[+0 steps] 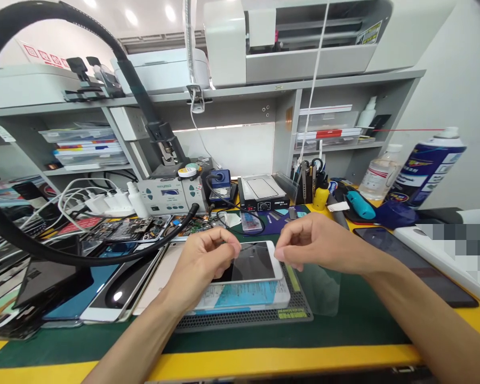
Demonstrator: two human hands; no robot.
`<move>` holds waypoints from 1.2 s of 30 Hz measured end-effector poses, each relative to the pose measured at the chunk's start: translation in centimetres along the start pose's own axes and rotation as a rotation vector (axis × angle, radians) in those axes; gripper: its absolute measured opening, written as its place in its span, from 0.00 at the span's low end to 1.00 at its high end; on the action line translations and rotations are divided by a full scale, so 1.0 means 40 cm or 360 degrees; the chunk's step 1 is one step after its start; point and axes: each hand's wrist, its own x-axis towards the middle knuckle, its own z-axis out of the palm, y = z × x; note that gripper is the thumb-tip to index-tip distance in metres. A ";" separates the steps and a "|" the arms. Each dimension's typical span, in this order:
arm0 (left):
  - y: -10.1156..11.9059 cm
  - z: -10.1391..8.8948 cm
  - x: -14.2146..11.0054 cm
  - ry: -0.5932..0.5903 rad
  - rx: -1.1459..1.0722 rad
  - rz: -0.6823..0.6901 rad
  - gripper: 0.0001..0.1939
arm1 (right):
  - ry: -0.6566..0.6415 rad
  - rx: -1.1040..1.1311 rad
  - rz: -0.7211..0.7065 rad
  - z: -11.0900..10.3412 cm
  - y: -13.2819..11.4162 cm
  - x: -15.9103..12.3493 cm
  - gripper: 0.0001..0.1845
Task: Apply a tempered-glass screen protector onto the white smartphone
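A white-framed phone (pixel 256 261) lies face up, its dark screen showing. Below it is a white and blue flat box or pack (pixel 248 296), resting on a dark perforated pad (pixel 248 320). My left hand (pixel 208 258) is over the phone's left part and covers that end, thumb and forefinger pinched together. At the phone's right end, my right hand (pixel 310 242) makes a similar pinch, close to the white edge. Whether anything thin is between the fingers of either hand I cannot make out. A clear film sheet (pixel 322 290) lies on the green mat beneath my right wrist.
Phones and phone parts (pixel 120 285) crowd the left side, under a black hose (pixel 84 260). Behind stand a grey soldering station (pixel 170 194) and a heating plate box (pixel 264 193). At right are a spray can (pixel 428 168), a clear bottle (pixel 380 173) and a dark tablet (pixel 412 261).
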 end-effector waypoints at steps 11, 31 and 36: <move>-0.002 0.009 0.003 0.0083 -0.0050 -0.0030 0.06 | -0.0001 0.0013 0.0008 0.004 0.000 0.000 0.09; 0.002 0.006 -0.001 0.0018 -0.0110 0.0040 0.02 | 0.0020 0.0025 -0.0019 0.001 0.001 0.000 0.09; -0.004 0.007 0.000 0.0025 -0.0070 0.0078 0.04 | 0.0017 0.0015 -0.0021 0.004 0.004 0.001 0.11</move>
